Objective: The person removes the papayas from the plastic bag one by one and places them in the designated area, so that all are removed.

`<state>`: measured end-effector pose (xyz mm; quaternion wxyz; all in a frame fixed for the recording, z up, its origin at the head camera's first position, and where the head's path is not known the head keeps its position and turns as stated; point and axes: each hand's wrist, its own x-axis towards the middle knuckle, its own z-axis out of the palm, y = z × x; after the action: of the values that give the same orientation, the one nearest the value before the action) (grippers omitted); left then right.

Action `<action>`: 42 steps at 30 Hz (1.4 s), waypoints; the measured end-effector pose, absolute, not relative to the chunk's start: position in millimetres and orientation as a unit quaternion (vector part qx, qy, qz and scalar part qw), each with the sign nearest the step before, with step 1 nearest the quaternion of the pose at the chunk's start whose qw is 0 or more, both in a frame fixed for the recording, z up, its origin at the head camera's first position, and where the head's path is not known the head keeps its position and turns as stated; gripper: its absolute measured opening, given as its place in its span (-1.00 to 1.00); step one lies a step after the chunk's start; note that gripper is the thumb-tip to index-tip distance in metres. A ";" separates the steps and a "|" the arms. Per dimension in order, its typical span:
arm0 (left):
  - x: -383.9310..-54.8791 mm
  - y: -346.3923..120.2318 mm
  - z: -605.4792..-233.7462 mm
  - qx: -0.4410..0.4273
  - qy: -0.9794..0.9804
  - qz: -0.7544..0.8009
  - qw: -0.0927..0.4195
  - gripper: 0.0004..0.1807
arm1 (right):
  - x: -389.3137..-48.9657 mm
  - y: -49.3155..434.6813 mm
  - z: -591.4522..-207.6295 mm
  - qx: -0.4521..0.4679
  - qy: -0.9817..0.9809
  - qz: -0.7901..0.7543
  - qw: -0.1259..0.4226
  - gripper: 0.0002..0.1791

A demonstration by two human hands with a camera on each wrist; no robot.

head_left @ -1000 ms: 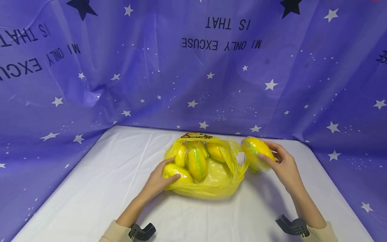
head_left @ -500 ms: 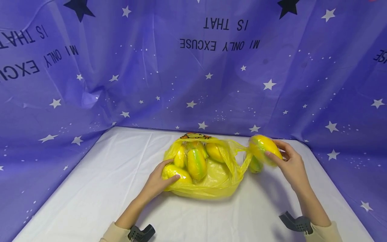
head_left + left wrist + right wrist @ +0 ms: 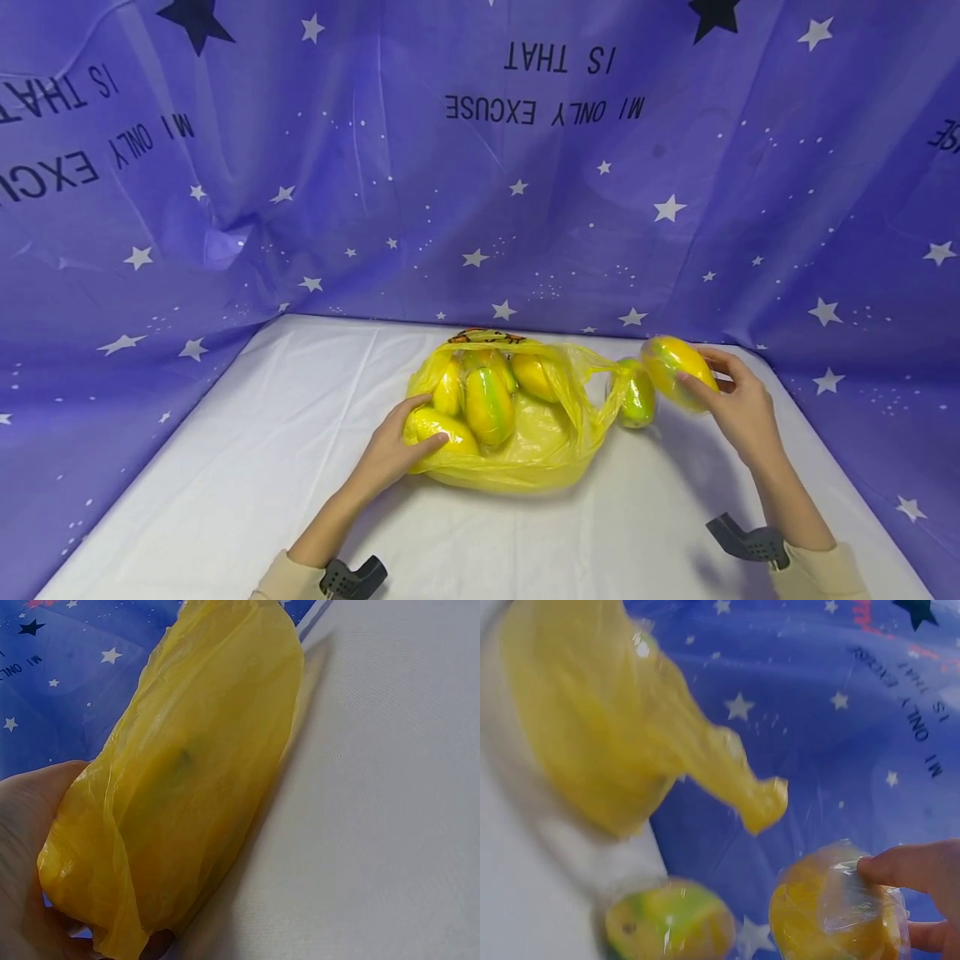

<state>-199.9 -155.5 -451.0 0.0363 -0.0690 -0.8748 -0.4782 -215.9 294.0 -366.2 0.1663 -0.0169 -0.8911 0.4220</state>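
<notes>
A yellow plastic bag (image 3: 517, 473) lies mouth-up on the white table with several film-wrapped yellow-green mangoes (image 3: 489, 406) inside. My left hand (image 3: 392, 443) grips its left side, thumb over the rim against a mango; in the left wrist view the bag (image 3: 202, 757) hides most of the fingers. To the right, my right hand (image 3: 742, 407) holds another wrapped mango (image 3: 677, 367) between thumb and fingers, above the table. Just beside the bag's right handle stands a mango (image 3: 637, 398) on the table. Crinkled film shows on the held mango (image 3: 832, 907) in the right wrist view.
A white cloth (image 3: 225, 483) covers the table. Purple curtains (image 3: 420, 208) with stars and lettering rise behind it and along both sides. The bag's right handle (image 3: 611, 392) reaches toward the mango on the table.
My right hand has carried its mango rightward, away from the bag, so the mango on the table now shows more fully. My left hand and the bag have stayed in place.
</notes>
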 end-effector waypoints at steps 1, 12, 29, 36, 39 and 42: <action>-199.7 -155.6 -451.1 -0.069 -0.875 -0.478 0.036 -0.20 | -216.8 296.4 -367.0 -0.023 -0.894 0.417 0.165 -0.26; -199.3 -156.1 -450.6 -0.067 -0.873 -0.482 0.036 -0.20 | -227.2 316.1 -381.2 -0.061 -0.898 0.402 0.172 -0.25; -199.5 -156.2 -451.2 -0.071 -0.872 -0.483 0.029 -0.20 | -245.7 327.1 -401.3 -0.103 -0.896 0.398 0.166 -0.27; -199.4 -155.8 -451.8 -0.069 -0.871 -0.485 0.029 -0.20 | -249.0 330.3 -409.1 -0.122 -0.895 0.398 0.157 -0.26; -199.5 -155.7 -451.4 -0.070 -0.871 -0.486 0.028 -0.19 | -250.8 331.0 -412.8 -0.129 -0.897 0.395 0.149 -0.26; -199.6 -155.6 -450.8 -0.073 -0.872 -0.484 0.028 -0.19 | -252.4 330.9 -415.6 -0.135 -0.899 0.392 0.141 -0.26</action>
<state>-199.6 -155.6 -450.8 0.0279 -0.0728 -0.8716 -0.4840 -252.4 330.9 -415.6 0.1413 -0.1346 -0.8990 0.3921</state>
